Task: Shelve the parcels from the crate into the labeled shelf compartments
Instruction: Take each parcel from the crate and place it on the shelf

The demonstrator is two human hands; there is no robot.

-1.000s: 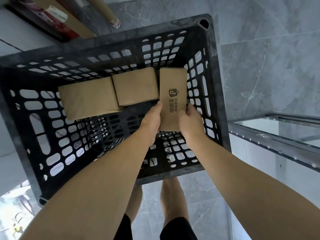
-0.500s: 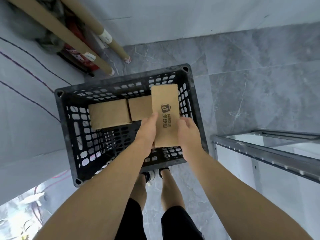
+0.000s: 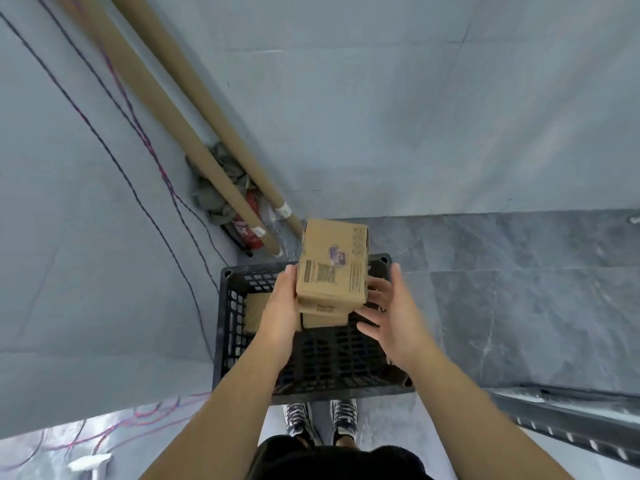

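A black crate point(image 3: 228, 306) on the floor held two brown parcels point(image 3: 254, 315). Above it, the left hand point(image 3: 282, 306) gripped a third parcel point(image 3: 332, 261) by its left edge. The right hand point(image 3: 394, 317), fingers spread and holding nothing, hovered just right of it.

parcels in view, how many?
3: held parcel above the crate; left parcel in it; another parcel peeking under the held one. Others may be hidden.

Tan parcel point(image 3: 332, 268) with dark print and a seemingly purple mark, black lattice crate point(image 3: 232, 306), grey veined floor point(image 3: 519, 289).
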